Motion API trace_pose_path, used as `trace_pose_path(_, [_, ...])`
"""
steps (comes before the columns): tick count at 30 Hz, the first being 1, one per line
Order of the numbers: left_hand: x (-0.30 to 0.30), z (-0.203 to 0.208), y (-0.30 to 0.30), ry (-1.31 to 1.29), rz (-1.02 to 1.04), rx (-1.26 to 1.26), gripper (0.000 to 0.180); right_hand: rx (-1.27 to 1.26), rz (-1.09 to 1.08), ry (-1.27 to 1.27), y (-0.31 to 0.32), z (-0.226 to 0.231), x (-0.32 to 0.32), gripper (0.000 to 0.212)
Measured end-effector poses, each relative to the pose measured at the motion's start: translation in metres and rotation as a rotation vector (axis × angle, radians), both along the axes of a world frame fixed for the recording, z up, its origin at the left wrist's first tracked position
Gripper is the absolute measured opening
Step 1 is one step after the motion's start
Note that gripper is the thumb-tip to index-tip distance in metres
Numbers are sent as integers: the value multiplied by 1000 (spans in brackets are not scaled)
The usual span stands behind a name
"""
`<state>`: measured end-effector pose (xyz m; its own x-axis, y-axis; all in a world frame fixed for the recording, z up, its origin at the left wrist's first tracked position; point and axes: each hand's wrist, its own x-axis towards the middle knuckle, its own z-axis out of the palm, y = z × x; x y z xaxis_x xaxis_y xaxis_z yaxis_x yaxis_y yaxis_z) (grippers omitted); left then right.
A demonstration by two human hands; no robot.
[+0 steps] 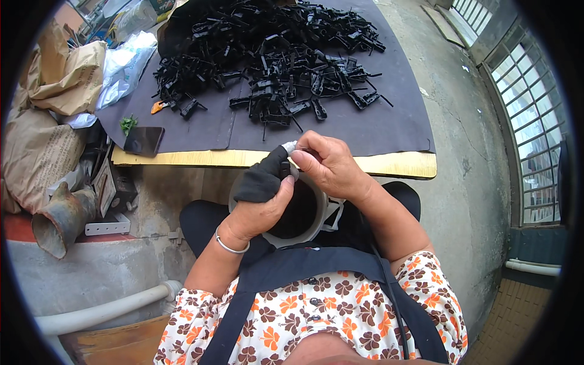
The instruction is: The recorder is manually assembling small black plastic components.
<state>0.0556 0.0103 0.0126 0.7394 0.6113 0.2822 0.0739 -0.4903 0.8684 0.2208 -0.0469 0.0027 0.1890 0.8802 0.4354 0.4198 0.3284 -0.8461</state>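
Note:
My left hand (264, 188) wears a black glove that leaves the thumb bare, and a white wrap (288, 147) shows at one fingertip. Its fingers are curled, and whatever may lie inside them is hidden. My bare right hand (328, 161) meets it, thumb and forefinger pinched together right beside the white wrap; anything between them is too small to name. Both hands are above a pale bucket (319, 228) with a dark inside, between my knees. Beyond them, a large heap of black plastic clip-like parts (286, 79) covers much of the dark table mat (395, 115).
A phone (145, 141), a green sprig (128, 125) and an orange piece (159, 107) lie at the table's left. Paper sacks (45, 146), a white plastic bag (125, 67) and a rusty pipe piece (61, 222) crowd the left side. The table's yellow front edge (201, 158) is just ahead.

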Motion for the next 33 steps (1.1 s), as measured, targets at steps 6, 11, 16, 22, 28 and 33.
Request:
trace_pose_path(6, [-2,-1,4,-16,17,27,41,-124,169,-183,-7,8,-1,22])
trace_pose_path(11, [-2,-3,1,11,67,257,38,-157,147,-97,-6,2,-11,22])
trace_pose_path(16, [-4,6,-2,174,87,400,39,-156,122,33,-1,-9,-22,26])
trace_pose_path(22, [-15,10,6,-42,58,-196,40,-271,181,23,-5,10,-4,19])
trace_pose_path(28, [-18,18,10,-107,31,-547,46,-82,218,-180,-5,-7,7,19])
trace_pose_path(33, [-18,11,11,-190,10,-646,46,-173,262,-160,-3,-2,7,17])
